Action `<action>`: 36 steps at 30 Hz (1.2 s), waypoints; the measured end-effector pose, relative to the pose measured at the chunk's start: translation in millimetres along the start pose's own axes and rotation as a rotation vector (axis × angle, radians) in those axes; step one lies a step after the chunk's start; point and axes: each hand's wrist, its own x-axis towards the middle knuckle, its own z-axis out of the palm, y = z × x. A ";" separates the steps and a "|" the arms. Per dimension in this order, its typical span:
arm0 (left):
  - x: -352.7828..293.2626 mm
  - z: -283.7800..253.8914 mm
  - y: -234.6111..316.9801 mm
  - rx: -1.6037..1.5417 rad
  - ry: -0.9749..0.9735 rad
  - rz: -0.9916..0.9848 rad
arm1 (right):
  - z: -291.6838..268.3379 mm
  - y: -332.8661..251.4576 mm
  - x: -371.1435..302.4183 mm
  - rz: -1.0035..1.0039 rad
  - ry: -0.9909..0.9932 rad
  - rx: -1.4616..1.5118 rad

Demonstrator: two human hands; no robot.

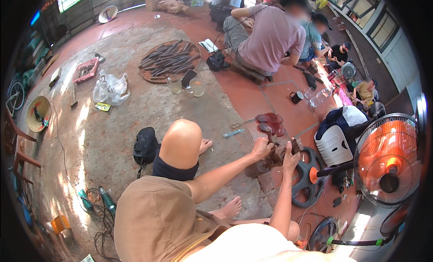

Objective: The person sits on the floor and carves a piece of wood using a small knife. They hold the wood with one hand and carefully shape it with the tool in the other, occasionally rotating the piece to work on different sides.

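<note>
The left hand [261, 148] grips a dark wooden mallet [269, 132] raised just above the wood carving [277, 156]; the right hand [291, 158] clasps the carving, steadying it on the floor [135, 113].

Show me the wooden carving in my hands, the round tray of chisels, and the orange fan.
wooden carving [276, 156], head view, dark middle.
round tray of chisels [147, 75], head view, left rim.
orange fan [387, 159], head view, grille.

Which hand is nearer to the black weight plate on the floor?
Right. The right hand grips the dark wood carving just beside the black weight plate; the left hand sits farther away, across the carving.
</note>
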 end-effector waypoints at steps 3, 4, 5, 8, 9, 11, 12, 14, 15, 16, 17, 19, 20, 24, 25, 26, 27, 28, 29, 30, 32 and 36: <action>-9.7 1.5 -1.7 -0.464 -0.018 -0.182 | -1.0 3.7 2.0 0.017 0.020 -0.008; -14.9 0.1 -2.2 -0.593 -0.024 -0.237 | -0.9 5.3 1.2 0.034 0.024 -0.013; -19.2 -0.9 -2.3 -0.695 -0.027 -0.275 | -1.8 7.0 0.6 0.016 0.029 -0.032; -23.1 2.6 4.6 -0.760 -0.012 -0.270 | -2.9 8.9 0.0 -0.005 0.041 -0.053; -22.3 4.8 7.8 -0.711 0.000 -0.233 | -3.9 9.5 0.6 0.006 0.039 -0.044; -13.2 10.5 -8.5 -0.308 0.065 -0.001 | -0.2 8.3 3.7 0.024 0.019 -0.014; -7.9 14.6 -15.6 -0.108 0.128 0.098 | 1.6 7.6 4.5 0.034 0.006 -0.013; -7.2 14.0 -12.0 -0.085 0.127 0.100 | -2.2 5.9 5.4 0.058 -0.003 -0.022; -10.0 10.4 -13.1 -0.178 0.095 0.031 | 0.7 5.8 1.6 0.016 0.006 -0.030; -12.2 8.8 -12.1 -0.310 0.059 -0.046 | -0.6 6.0 0.8 0.005 0.026 -0.040; -16.3 8.8 -10.2 -0.448 0.027 -0.128 | -1.6 7.2 0.0 -0.005 0.047 -0.051; -20.6 8.7 -7.2 -0.631 0.006 -0.224 | -1.6 5.7 0.0 -0.019 0.050 -0.044; -22.1 7.7 -7.2 -0.657 0.006 -0.237 | 0.6 4.0 -0.2 -0.004 0.041 -0.042; -19.7 8.9 -4.0 -0.698 -0.004 -0.264 | 0.7 -2.6 -3.1 -0.002 0.051 -0.064; -19.3 7.4 -3.2 -0.698 -0.012 -0.271 | 1.0 -3.3 -3.7 -0.016 0.059 -0.073; -16.8 6.3 -2.2 -0.694 -0.016 -0.269 | 1.0 -2.6 -3.0 -0.017 0.053 -0.066; -12.5 5.1 -1.3 -0.688 -0.018 -0.263 | 0.7 -1.8 -1.1 -0.017 0.047 -0.059; -10.5 5.6 -0.4 -0.683 -0.027 -0.259 | -0.8 -0.4 -1.0 -0.012 0.045 -0.058; -8.7 5.5 -0.2 -0.687 -0.037 -0.261 | -1.1 -3.5 -3.2 -0.014 0.061 -0.059; -7.2 5.2 -0.8 -0.715 -0.038 -0.273 | 1.4 -5.7 -4.7 -0.016 0.078 -0.062; -8.8 5.3 -4.2 -0.776 -0.044 -0.305 | -0.4 -4.3 -5.4 -0.018 0.093 -0.096; -18.2 16.1 -16.2 -0.686 -0.022 -0.342 | 3.2 0.5 -3.9 0.027 0.090 -0.095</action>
